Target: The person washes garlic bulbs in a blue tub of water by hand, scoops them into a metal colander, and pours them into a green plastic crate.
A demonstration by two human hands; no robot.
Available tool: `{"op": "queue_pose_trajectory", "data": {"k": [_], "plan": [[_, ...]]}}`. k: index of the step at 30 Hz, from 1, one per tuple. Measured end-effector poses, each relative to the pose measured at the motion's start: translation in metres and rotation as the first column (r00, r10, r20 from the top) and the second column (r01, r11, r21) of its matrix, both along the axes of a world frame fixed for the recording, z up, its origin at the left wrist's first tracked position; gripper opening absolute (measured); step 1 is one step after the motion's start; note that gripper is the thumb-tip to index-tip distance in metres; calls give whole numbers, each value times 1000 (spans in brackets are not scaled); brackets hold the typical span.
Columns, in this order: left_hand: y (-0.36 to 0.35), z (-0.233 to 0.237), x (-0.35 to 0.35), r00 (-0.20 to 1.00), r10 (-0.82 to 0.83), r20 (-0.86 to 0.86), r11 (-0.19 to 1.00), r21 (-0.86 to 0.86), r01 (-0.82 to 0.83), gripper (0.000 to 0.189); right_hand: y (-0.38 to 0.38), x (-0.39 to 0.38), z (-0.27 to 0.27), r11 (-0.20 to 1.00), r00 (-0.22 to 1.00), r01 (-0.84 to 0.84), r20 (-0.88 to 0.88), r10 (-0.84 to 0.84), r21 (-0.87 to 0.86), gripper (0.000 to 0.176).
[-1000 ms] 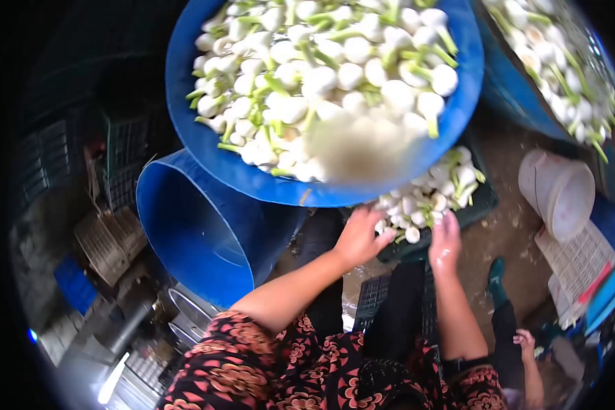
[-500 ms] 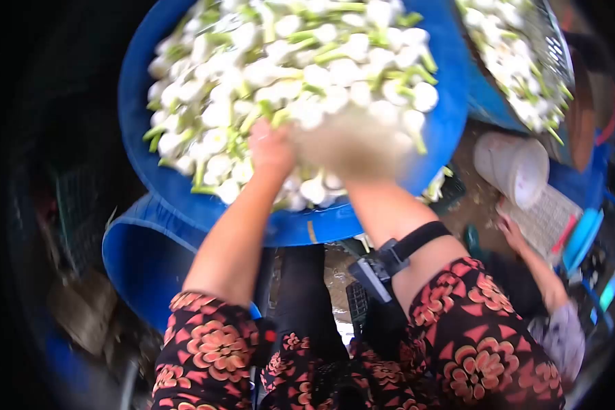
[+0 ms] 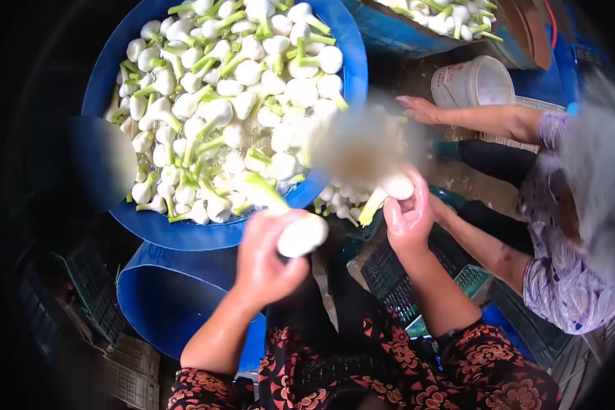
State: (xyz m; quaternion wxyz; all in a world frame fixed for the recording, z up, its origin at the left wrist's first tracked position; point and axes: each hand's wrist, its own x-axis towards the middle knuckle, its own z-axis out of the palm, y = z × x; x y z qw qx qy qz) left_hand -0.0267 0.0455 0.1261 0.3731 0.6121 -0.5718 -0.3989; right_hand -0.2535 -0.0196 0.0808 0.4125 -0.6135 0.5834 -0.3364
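Clasping a stemmed bulb [image 3: 302, 236] in the curled left hand [image 3: 268, 258] by the near rim of the blue tub [image 3: 184, 239], pinching a second bulb [image 3: 398, 186] in the right hand [image 3: 411, 217] just outside that bulb-filled tub.

The middle of the view is obscured by a grey-brown blur [image 3: 369, 143]; the blue tub [image 3: 352, 51] is cut off above, seemingly only slightly.

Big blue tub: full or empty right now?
The blue tub looks full: white bulbs with green stems crowd it almost rim to rim.
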Motion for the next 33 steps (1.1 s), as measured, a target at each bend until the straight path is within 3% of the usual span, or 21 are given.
{"op": "queue_pose_trajectory", "data": {"k": [2, 3, 4, 6, 8, 10, 13, 15, 17, 18, 20, 22, 23, 24, 25, 26, 27, 29, 30, 32, 33], "plan": [[4, -10, -45, 970, -237, 49, 960, 166, 226, 53, 12, -26, -11, 904, 996, 80, -10, -84, 421, 54], [5, -28, -70, 964, -250, 93, 952, 204, 227, 56, 17, -33, -8, 916, 950, 89, -311, 40, 390, 63], [7, -46, -91, 952, -271, 139, 941, 247, 232, 61, 33, -54, -25, 979, 841, -39, -522, 139, 198, 71], [13, -52, -120, 905, -305, 295, 885, 439, 155, 68, 73, -77, -9, 969, 854, 9, -507, 120, 245, 65], [37, -63, -136, 907, -180, 380, 957, 279, 73, 55, 134, -125, 4, 813, 976, -58, -137, 167, 580, 53], [67, -56, -143, 937, -211, 280, 941, 318, 117, 40, 195, -187, 29, 720, 935, 7, -261, 242, 694, 37], [127, -47, -142, 915, -292, 280, 871, 473, 133, 31, 289, -288, 34, 854, 795, 415, -581, -174, 313, 27], [172, -45, -137, 896, -303, 323, 840, 535, 91, 31, 338, -349, 28, 755, 673, 635, -595, -439, 162, 23], [197, -22, -152, 966, -203, 161, 740, 671, 44, 28, 385, -396, 13, 591, 449, 805, -713, -539, 60, 25], [218, -24, -161, 961, -241, 134, 679, 731, 68, 27, 444, -434, -32, 307, 278, 949, -656, -702, 73, 32], [200, 16, -204, 988, -154, 8, 470, 880, 66, 29, 437, -408, 2, 176, 40, 983, -891, -451, -45, 45], [206, 11, -210, 977, -190, -101, 502, 845, 185, 30, 461, -385, 13, -39, -144, 990, -923, -358, -139, 56], [206, 9, -211, 959, -265, -105, 499, 836, 229, 32, 499, -381, -8, -183, -178, 974, -950, -258, -133, 60], [203, 5, -209, 959, -271, -88, 503, 836, 219, 32, 623, -383, -112, -528, -402, 829, -854, -329, -187, 59], [201, 1, -206, 968, -238, -82, 449, 874, 185, 31, 619, -374, -97, -698, -341, 596, -662, -667, 396, 58], [204, -3, -203, 977, -198, -77, 391, 908, 150, 31, 610, -368, -74, -458, -443, 219, -330, -834, 862, 57], [207, -9, -195, 987, -149, -57, 382, 918, 110, 32, 602, -361, -75, -454, -425, 216, -336, -841, 864, 57], [220, -19, -186, 993, -114, 27, 408, 913, 22, 31, 580, -347, -83, -424, -526, 308, -218, -822, 852, 29], [222, -22, -180, 990, -139, 35, 431, 902, 28, 31, 582, -346, -84, -415, -522, 298, -217, -825, 860, 29], [226, -15, -182, 982, -183, 39, 386, 922, 35, 30, 599, -355, -77, -241, -496, 114, -155, -854, 964, 28], [226, -12, -180, 975, -223, 6, 352, 933, 75, 30, 603, -359, -70, -267, -512, 174, -144, -847, 948, 36]]}}
